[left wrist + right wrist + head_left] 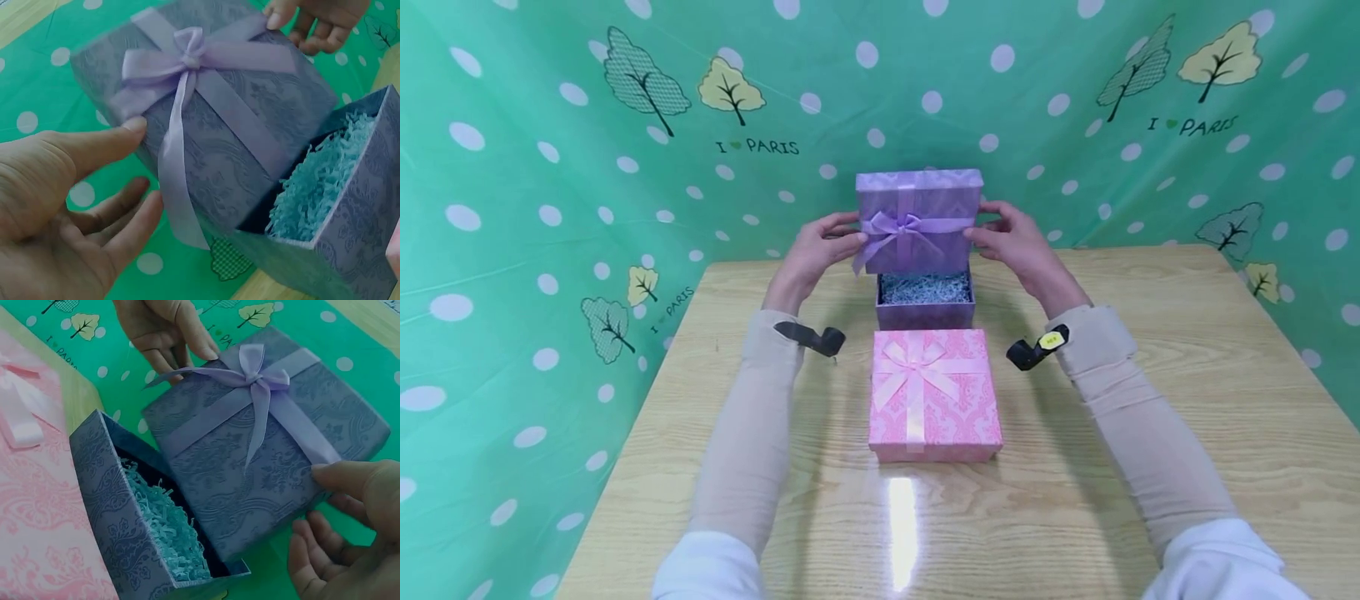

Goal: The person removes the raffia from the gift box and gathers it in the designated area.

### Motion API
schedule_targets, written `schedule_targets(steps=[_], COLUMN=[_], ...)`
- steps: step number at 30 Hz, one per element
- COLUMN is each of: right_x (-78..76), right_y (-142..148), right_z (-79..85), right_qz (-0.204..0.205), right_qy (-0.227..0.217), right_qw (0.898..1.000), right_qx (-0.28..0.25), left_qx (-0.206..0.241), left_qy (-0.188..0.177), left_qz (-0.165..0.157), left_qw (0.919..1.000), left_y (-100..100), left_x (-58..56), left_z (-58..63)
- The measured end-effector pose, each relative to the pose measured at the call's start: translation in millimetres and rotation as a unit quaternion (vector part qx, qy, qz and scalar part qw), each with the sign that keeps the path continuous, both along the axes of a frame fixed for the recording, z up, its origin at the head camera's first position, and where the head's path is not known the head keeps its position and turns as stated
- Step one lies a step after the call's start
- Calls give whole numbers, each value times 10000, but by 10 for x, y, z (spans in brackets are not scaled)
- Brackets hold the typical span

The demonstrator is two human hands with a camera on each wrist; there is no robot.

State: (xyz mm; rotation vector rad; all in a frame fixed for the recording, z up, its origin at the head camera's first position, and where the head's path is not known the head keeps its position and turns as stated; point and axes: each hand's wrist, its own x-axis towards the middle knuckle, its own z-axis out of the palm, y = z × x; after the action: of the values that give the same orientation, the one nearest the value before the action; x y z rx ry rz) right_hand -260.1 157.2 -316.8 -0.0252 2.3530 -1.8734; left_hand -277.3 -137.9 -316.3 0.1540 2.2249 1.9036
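Note:
Both hands hold a purple gift box lid by its two sides, tilted up over the back of its box. A lilac ribbon bow is tied across the lid. My left hand grips the left side, its thumb on the front edge in the left wrist view. At the opposite side my right hand pinches the edge between thumb and fingers. Below the lid stands the purple box base, with pale blue shredded paper inside. The lid hides the rear of the base.
A closed pink gift box with a pink bow sits directly in front of the purple base. Both stand on a wooden table. Behind it hangs a green polka-dot cloth. Each wrist wears a small black camera.

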Motion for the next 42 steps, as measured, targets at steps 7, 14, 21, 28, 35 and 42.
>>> schedule_targets(steps=[7,14,21,28,35,42], right_x=[36,75,106,94,46,29], right_y=[-57,-153,-241,-374,-600,-865], right_z=[-5,46,95,85,5,-58], right_qz=[1,-137,24,347,378,609], right_qy=[543,476,-235,-705,-827,-981], right_qw=[9975,9939,9871,9825,9848,9819], right_qx=[-461,-981,-1586,-1690,-1477,-1503], left_qx=[230,1497,2097,1817,1376,1332], left_qy=[165,-127,-378,-725,-1016,-1064], left_qz=[150,80,394,528,462,474], left_qw=[9995,9886,9762,9793,9842,9842], left_y=[-41,-126,-200,-361,-564,-829], left_x=[50,72,93,132,127,154], left_z=[5,3,41,76,30,-80])
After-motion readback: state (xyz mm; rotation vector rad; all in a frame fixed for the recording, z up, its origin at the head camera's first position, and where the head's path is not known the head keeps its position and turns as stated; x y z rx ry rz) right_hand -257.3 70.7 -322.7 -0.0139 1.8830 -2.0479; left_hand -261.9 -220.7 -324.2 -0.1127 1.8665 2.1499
